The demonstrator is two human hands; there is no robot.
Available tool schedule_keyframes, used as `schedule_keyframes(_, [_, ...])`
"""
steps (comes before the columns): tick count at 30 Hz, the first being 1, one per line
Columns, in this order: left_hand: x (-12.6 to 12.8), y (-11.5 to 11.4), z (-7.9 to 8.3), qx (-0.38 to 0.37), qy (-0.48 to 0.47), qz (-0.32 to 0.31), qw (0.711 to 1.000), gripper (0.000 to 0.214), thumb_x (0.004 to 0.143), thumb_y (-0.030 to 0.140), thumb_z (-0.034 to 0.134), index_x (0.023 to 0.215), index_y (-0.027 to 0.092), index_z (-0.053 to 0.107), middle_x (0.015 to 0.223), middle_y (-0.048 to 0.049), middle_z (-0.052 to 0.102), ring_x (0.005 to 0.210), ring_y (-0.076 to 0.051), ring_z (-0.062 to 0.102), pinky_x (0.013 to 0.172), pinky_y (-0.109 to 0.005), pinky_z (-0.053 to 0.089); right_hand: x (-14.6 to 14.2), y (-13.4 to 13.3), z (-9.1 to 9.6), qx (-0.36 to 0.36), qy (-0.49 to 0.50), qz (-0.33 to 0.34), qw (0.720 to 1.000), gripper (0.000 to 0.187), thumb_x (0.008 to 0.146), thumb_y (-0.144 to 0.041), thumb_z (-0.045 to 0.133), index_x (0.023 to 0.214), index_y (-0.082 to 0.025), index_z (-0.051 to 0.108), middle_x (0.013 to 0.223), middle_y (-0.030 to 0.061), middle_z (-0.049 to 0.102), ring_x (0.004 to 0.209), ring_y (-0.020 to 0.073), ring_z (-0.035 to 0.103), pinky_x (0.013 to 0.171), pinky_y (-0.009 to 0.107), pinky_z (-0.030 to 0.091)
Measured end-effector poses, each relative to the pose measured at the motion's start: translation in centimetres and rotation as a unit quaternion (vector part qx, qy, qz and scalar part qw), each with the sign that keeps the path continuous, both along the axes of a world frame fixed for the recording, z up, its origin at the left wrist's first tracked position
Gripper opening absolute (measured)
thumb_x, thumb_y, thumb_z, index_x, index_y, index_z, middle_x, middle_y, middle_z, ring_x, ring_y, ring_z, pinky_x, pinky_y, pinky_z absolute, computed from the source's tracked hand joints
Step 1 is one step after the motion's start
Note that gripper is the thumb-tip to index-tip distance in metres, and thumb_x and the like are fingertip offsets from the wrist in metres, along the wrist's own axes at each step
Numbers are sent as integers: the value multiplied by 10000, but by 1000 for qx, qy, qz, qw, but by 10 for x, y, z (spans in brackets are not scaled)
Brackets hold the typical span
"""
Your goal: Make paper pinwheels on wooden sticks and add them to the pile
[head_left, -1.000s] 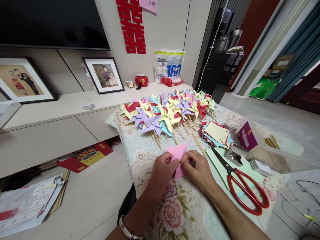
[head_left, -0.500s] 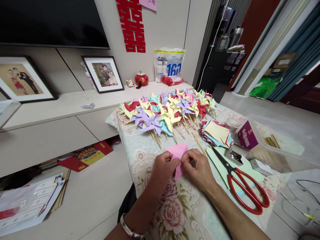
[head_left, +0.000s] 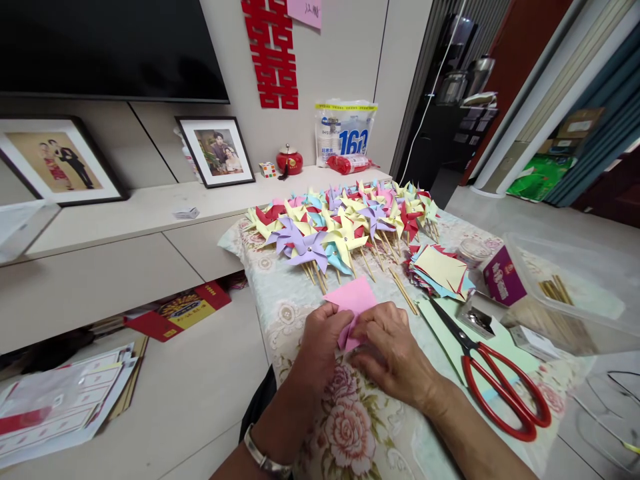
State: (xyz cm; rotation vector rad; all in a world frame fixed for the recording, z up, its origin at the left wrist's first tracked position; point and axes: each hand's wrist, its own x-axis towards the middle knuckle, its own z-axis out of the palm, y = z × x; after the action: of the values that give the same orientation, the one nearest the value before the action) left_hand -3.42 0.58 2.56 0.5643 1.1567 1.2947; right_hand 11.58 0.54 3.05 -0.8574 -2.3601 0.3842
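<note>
A partly folded piece of pink paper [head_left: 354, 293] is between my two hands, above the flowered tablecloth. My left hand [head_left: 323, 337] pinches its left side between thumb and fingers. Bent over the paper's right side, my right hand [head_left: 393, 350] has its fingers curled on the edge; its fingertips are partly hidden. Just beyond lie a few thin wooden sticks [head_left: 403, 291] and a crowd of paper pinwheels [head_left: 345, 233] on sticks, in yellow, purple, red and blue. Large red-handled scissors [head_left: 493, 370] rest to the right of my right hand on pale green paper [head_left: 440, 333].
Right of the pinwheels sits a stack of cut paper squares [head_left: 440, 270]. Near it are a small box of metal fasteners [head_left: 476, 320], a purple box [head_left: 504, 275] and a clear plastic bin [head_left: 595, 307] with sticks. A white cabinet [head_left: 125, 227] runs along the left.
My right hand has turned over and moved across the paper's lower right side. The pink paper has shifted in my fingers, showing a broader flat face. The view has swung slightly left.
</note>
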Motion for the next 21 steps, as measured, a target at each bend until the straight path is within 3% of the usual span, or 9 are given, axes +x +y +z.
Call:
schedule_keyframes(3, [-1, 0, -4, 10, 14, -4, 1000, 220, 570, 206, 658, 532, 209, 441, 525, 79, 382, 495, -86, 356, 484, -225, 310, -1, 0, 1, 23, 0, -6, 1000, 74, 924, -160, 588, 959, -204, 636, 937, 54, 632, 908, 240, 507, 782, 400, 331])
schedule_keyframes(5, [-1, 0, -7, 16, 26, -6, 1000, 213, 582, 214, 664, 538, 204, 457, 527, 77, 399, 499, -84, 369, 487, -221, 320, -1, 1, -1, 15, 23, -23, 999, 96, 945, -173, 561, 899, -204, 639, 868, 46, 630, 872, 230, 508, 779, 395, 341])
schedule_keyframes(13, [1, 2, -6, -22, 56, -25, 998, 141, 565, 267, 705, 608, 169, 613, 549, 38, 564, 542, -128, 529, 583, -283, 503, -3, 7, -8, -105, 99, -129, 981, 190, 911, -226, 562, 722, -213, 555, 746, 25, 613, 770, 208, 521, 711, 346, 364])
schedule_keyframes(21, [3, 1, -3, -23, 74, -25, 997, 131, 553, 260, 710, 585, 163, 629, 542, 32, 602, 532, -124, 553, 595, -280, 531, -4, 9, -13, -174, 112, -173, 963, 164, 834, -227, 571, 672, -214, 558, 690, 12, 608, 713, 197, 531, 674, 318, 367])
